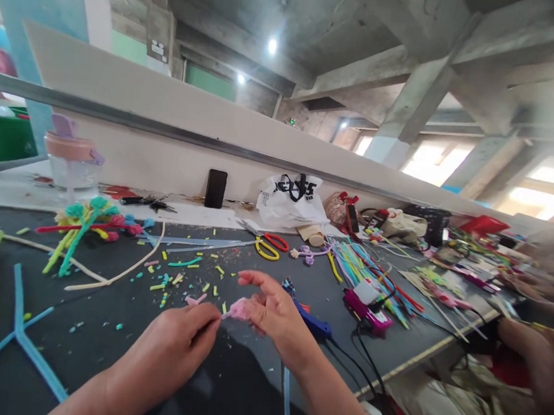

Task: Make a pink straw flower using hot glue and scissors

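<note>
Both my hands are over the dark table, near its middle. My right hand pinches a small fuzzy pink piece between thumb and fingers, with the index finger raised above it. Just left of it, my left hand is closed, its fingertips at the thin end that sticks out of the pink piece. Another short pink piece lies behind the left fingertips. A blue hot glue gun rests on the table right of my right hand, partly hidden by it.
Yellow and red-handled scissors, green and yellow scraps, a fuzzy bundle and blue strips lie on the table. Right are colourful stems, a magenta power strip, cables and a person's hand. A phone stands behind.
</note>
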`<action>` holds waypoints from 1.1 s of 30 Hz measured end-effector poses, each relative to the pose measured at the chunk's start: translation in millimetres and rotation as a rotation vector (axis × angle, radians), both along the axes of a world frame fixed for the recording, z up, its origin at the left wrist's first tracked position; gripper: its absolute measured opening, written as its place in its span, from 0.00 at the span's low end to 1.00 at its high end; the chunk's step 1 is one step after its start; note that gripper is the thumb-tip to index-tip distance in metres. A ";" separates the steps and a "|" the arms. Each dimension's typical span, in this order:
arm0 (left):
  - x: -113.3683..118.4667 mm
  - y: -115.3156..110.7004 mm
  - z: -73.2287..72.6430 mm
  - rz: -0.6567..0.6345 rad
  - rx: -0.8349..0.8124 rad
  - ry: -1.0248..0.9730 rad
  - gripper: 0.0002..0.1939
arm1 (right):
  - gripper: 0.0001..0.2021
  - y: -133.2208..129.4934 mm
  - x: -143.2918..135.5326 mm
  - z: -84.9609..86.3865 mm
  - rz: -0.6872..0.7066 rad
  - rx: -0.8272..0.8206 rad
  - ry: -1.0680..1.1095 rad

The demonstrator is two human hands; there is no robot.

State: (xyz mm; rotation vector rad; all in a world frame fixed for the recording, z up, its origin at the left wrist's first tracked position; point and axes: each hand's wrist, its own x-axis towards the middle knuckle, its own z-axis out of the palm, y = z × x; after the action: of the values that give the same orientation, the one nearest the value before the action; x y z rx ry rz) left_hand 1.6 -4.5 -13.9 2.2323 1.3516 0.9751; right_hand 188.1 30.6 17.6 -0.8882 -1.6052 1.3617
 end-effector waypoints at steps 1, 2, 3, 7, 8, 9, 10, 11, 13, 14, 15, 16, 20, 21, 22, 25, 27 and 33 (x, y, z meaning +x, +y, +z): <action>-0.2 -0.2 -1.4 0.003 0.020 0.031 0.12 | 0.19 -0.5 -1.4 -0.1 -0.007 0.005 -0.025; -0.4 -0.1 -2.6 0.012 0.040 0.053 0.11 | 0.17 -1.1 -2.6 0.0 -0.018 0.009 -0.050; -0.7 0.3 -3.7 0.020 0.063 0.065 0.11 | 0.16 -1.6 -3.6 0.0 -0.030 0.005 -0.073; -1.7 3.5 -7.7 0.055 0.117 0.046 0.09 | 0.15 -3.1 -7.8 -2.2 -0.063 -0.066 -0.035; -1.6 4.1 -8.6 0.064 0.116 0.034 0.08 | 0.15 -3.4 -9.1 -3.6 -0.060 -0.085 0.003; -1.2 4.5 -9.4 0.078 0.109 0.020 0.07 | 0.15 -3.7 -10.6 -5.2 -0.056 -0.103 0.040; -0.5 4.5 -9.8 0.094 0.098 0.003 0.06 | 0.14 -3.9 -12.2 -7.1 -0.053 -0.119 0.073; 0.5 4.2 -9.8 0.110 0.088 -0.017 0.05 | 0.14 -4.3 -13.9 -9.1 -0.051 -0.136 0.100; 3.3 3.0 -8.1 0.133 0.067 -0.062 0.04 | 0.13 -5.1 -17.4 -12.7 -0.042 -0.169 0.139; 4.9 2.3 -6.4 0.137 0.050 -0.088 0.04 | 0.13 -5.6 -18.9 -14.2 -0.040 -0.177 0.148; 6.5 1.7 -4.2 0.138 0.027 -0.117 0.04 | 0.13 -6.2 -20.2 -15.3 -0.039 -0.177 0.155; 8.0 1.2 -1.6 0.139 -0.004 -0.150 0.04 | 0.13 -7.0 -21.3 -16.1 -0.039 -0.171 0.159; 12.5 1.3 8.0 0.119 -0.168 -0.280 0.05 | 0.13 -10.9 -22.7 -15.5 -0.048 -0.097 0.117; 13.1 1.6 9.4 0.106 -0.195 -0.307 0.05 | 0.13 -12.1 -22.6 -14.9 -0.047 -0.071 0.098; 13.4 1.8 10.3 0.096 -0.209 -0.330 0.05 | 0.13 -13.2 -22.4 -14.3 -0.046 -0.044 0.077; 13.3 1.6 11.5 0.098 -0.190 -0.344 0.03 | 0.10 -15.8 -22.0 -13.1 -0.058 0.032 0.006; 12.6 0.8 12.0 0.105 -0.157 -0.328 0.03 | 0.08 -16.4 -22.1 -13.1 -0.072 0.072 -0.037; 10.8 -1.4 13.3 0.116 -0.054 -0.255 0.03 | 0.05 -17.6 -24.6 -12.8 -0.087 0.075 -0.062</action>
State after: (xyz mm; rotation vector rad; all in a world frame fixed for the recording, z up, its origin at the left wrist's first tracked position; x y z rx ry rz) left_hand 12.4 -5.9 -0.6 1.9312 1.3845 1.2025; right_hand 163.5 13.0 4.8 -0.9519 -1.6346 1.2170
